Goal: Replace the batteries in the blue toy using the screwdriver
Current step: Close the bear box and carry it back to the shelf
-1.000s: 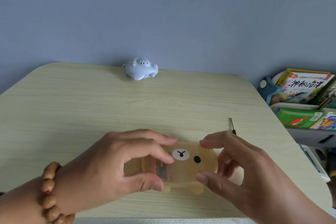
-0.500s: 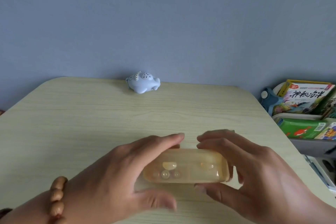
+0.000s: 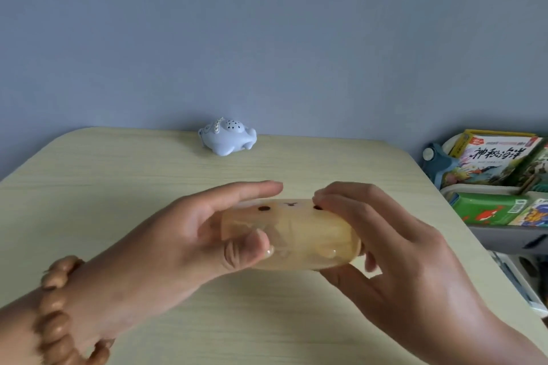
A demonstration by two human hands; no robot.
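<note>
A small blue toy (image 3: pixel 226 139) shaped like a whale sits at the far edge of the pale wooden table (image 3: pixel 118 187), by the wall. Both hands hold a translucent amber case with a bear face (image 3: pixel 305 234) above the table's middle. My left hand (image 3: pixel 189 243) grips its left end, thumb on the near side and fingers on top. My right hand (image 3: pixel 394 249) holds the right end, fingertips on the top edge. The case is tilted so the bear face points away and up. The screwdriver is hidden from view.
A shelf unit (image 3: pixel 498 187) with children's books and a teal toy (image 3: pixel 436 163) stands right of the table. A beaded bracelet (image 3: pixel 56 314) is on my left wrist. The blue-grey wall runs behind the table.
The case has been turned in both hands: face up a second ago, then bottom side towards me, now face tilted away. The screwdriver tip seen behind my right hand earlier is covered.
</note>
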